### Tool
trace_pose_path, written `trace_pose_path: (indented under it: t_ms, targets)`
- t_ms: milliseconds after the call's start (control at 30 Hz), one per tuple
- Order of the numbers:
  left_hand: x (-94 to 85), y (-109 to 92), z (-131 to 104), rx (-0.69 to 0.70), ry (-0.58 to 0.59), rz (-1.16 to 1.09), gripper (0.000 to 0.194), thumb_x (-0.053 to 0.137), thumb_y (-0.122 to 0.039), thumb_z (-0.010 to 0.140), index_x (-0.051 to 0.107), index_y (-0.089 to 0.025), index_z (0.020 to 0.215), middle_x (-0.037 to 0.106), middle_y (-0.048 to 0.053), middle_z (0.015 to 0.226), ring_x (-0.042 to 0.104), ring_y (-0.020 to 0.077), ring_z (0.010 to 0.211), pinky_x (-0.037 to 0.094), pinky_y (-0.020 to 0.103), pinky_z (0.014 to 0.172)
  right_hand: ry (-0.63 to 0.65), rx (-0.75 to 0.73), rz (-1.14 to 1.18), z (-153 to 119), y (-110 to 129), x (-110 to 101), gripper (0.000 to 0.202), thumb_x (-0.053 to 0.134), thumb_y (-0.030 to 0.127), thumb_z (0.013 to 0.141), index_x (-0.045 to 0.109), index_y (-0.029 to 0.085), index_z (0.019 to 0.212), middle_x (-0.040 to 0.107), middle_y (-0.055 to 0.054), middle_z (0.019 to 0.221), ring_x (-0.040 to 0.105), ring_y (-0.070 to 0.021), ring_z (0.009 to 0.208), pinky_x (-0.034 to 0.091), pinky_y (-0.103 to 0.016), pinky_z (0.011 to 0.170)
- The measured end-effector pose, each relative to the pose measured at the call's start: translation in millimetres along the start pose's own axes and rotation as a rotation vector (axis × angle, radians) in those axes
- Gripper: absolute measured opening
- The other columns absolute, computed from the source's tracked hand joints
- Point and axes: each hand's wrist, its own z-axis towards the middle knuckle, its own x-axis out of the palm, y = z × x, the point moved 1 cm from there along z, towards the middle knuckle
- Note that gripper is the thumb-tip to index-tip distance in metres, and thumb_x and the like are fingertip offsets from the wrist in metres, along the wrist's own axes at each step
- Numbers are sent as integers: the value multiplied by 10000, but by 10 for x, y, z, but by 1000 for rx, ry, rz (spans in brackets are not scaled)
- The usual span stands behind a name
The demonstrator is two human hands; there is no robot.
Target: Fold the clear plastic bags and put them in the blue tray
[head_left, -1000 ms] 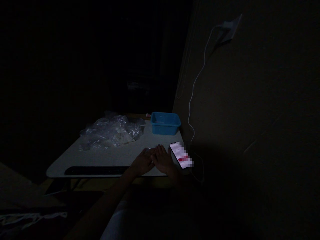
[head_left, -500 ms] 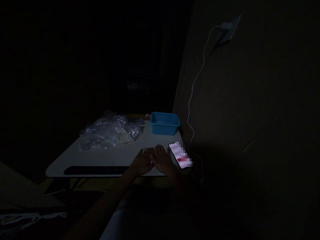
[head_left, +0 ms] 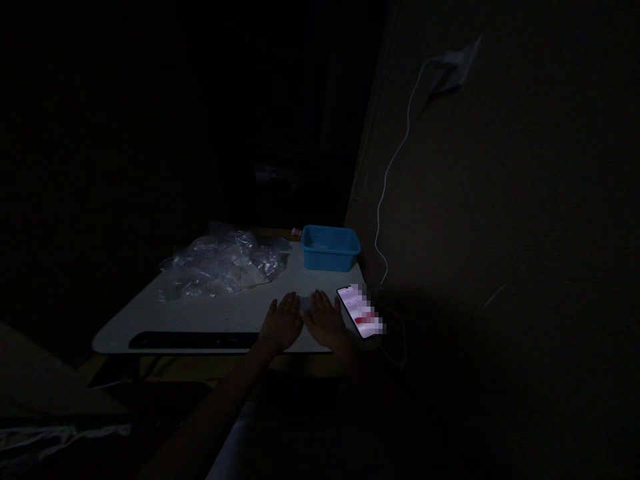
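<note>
Near the front edge of the white table, my left hand lies palm down with its fingers stretched out. Beside it my right hand is also flat, its fingers pointing away from me. A small pale patch, perhaps a thin sheet, shows between the fingertips; what lies under the palms is hidden. Just right of my right hand is a phone with a lit screen.
Crumpled clear plastic covers the table's back left. A blue basin stands at the back right, with a small pinkish item beside it. A white cable hangs from a wall socket. The room is dark.
My left hand has shifted slightly left, away from my right hand, and their fingertips have moved apart. More of the pale patch between them shows.
</note>
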Motion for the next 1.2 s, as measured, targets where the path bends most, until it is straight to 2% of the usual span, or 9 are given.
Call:
trace_pose_path:
  t_ms: [167, 333, 433, 533, 767, 833, 1000, 1067, 1200]
  targets:
    - [15, -3, 2, -7, -8, -8, 483, 266, -296, 842, 366, -106, 1274, 343, 145, 1346, 297, 238, 1246, 225, 459, 992, 19, 26, -4, 4, 6, -17, 621, 128, 495, 873, 281, 96, 1323, 256, -129, 1383, 159, -234, 1291, 110, -504, 1006]
    - [19, -6, 6, -8, -7, -22, 488, 258, -295, 840, 362, -107, 1278, 342, 149, 1343, 295, 245, 1247, 223, 472, 989, -13, 83, -13, -17, -3, -38, 645, 158, 492, 871, 303, 37, 1305, 263, -174, 1369, 178, -253, 1285, 119, -480, 1012]
    - [2, -10, 6, -11, 10, -21, 492, 267, -290, 833, 362, -100, 1277, 334, 146, 1349, 286, 242, 1252, 220, 464, 993, -62, 7, -21, -36, -4, -50, 606, 167, 471, 879, 297, 67, 1312, 247, -146, 1382, 157, -233, 1292, 103, -460, 1023]
    - [-20, -18, 0, -7, 26, -16, 499, 276, -272, 822, 361, -75, 1273, 322, 151, 1354, 274, 243, 1257, 220, 460, 996, -41, -91, -13, -47, -4, -49, 575, 164, 462, 884, 299, 105, 1314, 258, -113, 1384, 163, -207, 1292, 90, -455, 1028]
    - [-54, -11, -27, -67, -1, -3, 502, 286, -278, 825, 359, -59, 1271, 325, 166, 1351, 278, 257, 1253, 243, 450, 987, 0, -91, -5, -44, 9, -50, 572, 158, 453, 887, 306, 96, 1309, 281, -121, 1372, 196, -201, 1282, 109, -474, 1020]
    - [-66, -7, -30, -24, -24, -10, 503, 282, -276, 833, 333, -64, 1287, 305, 159, 1363, 259, 259, 1261, 230, 461, 991, 24, -81, -13, -45, 15, -67, 568, 160, 452, 887, 296, 104, 1315, 270, -117, 1378, 191, -203, 1284, 114, -473, 1020]
    - [-64, -21, -22, 268, -21, -65, 485, 276, -268, 847, 298, -122, 1309, 334, 100, 1362, 277, 205, 1256, 154, 447, 1031, 69, -97, -1, -54, 26, -124, 546, 136, 431, 892, 295, 127, 1318, 262, -106, 1384, 172, -203, 1289, 130, -480, 1013]
    - [-51, -23, -17, 297, -4, -68, 492, 289, -287, 846, 300, -115, 1306, 355, 109, 1349, 294, 199, 1248, 166, 434, 1030, 72, -94, 6, -54, 27, -128, 551, 136, 434, 892, 303, 122, 1314, 256, -111, 1385, 170, -208, 1289, 124, -491, 1010]
    - [-22, -22, -11, 271, 29, -54, 530, 334, -329, 827, 300, -104, 1306, 344, 126, 1353, 280, 215, 1253, 186, 435, 1020, 72, -88, 7, -45, 24, -101, 544, 148, 426, 892, 312, 121, 1312, 256, -108, 1384, 168, -216, 1289, 113, -491, 1012]
